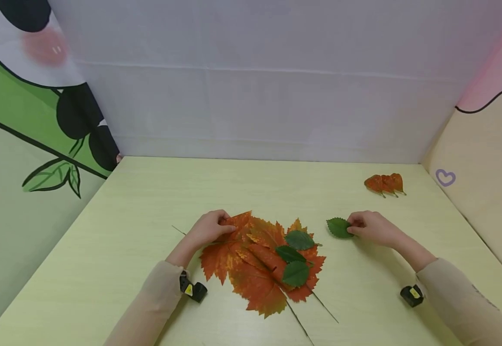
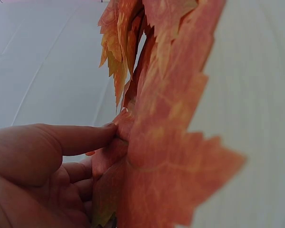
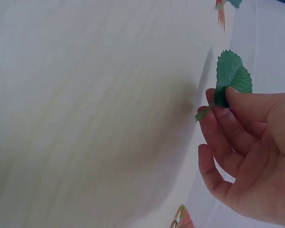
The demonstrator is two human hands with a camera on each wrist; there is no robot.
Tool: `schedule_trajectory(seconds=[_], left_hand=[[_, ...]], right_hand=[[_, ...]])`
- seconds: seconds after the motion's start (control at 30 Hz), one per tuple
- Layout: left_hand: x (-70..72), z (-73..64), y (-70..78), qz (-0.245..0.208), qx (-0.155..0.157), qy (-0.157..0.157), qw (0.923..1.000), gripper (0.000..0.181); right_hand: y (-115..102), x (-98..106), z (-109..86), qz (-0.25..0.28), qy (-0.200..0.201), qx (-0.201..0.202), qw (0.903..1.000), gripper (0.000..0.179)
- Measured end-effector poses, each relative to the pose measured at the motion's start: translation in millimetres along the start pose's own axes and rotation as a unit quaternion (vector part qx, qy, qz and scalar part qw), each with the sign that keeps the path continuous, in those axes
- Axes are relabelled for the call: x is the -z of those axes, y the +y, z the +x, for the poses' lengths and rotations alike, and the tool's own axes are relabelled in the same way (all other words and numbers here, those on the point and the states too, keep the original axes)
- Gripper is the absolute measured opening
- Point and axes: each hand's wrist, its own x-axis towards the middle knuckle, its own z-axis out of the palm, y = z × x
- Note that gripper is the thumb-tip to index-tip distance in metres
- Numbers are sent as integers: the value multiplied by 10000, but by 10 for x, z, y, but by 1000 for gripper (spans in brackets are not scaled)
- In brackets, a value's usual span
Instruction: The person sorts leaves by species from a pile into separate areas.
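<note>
Large orange-red maple leaves (image 1: 257, 283) with thin stems lie in an overlapping pile at the middle of the table. My left hand (image 1: 209, 227) pinches an orange leaf at the pile's upper left edge; in the left wrist view the thumb presses on the leaf (image 2: 166, 161) and the other fingers go behind it. Several small green leaves (image 1: 295, 274) rest on the pile's right side. To the right of the pile, my right hand (image 1: 374, 228) pinches one green leaf (image 3: 232, 73) near its stem, between thumb and fingers, above the table.
Toward the back right of the table (image 1: 181, 182) lies a small row of orange-brown leaves (image 1: 384, 184), overlapping, stems toward me. A pale cloth wall (image 1: 251, 110) stands behind the table, with printed panels at left and right.
</note>
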Motion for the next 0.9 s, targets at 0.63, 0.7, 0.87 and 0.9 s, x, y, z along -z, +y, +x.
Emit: schedule_trajectory(seconds=[0.63,0.7,0.87,0.9], left_hand=[[-12,12,-3,-153,38,46,9999,25],[-13,13,-7,-140,42,32,9999,25],[-18,25,-25,-63,50,62,9999,24],[-21,26,-29,-59,48,68,9999,24]], right_hand=[[498,273,-167,-367,318,-629,9968,17],[549,298,-181,-433,357,-699,9960,18],[652,391,-194,-487,438,-800,9946,24],[673,410,-194,-502,461,-809,9944,25]])
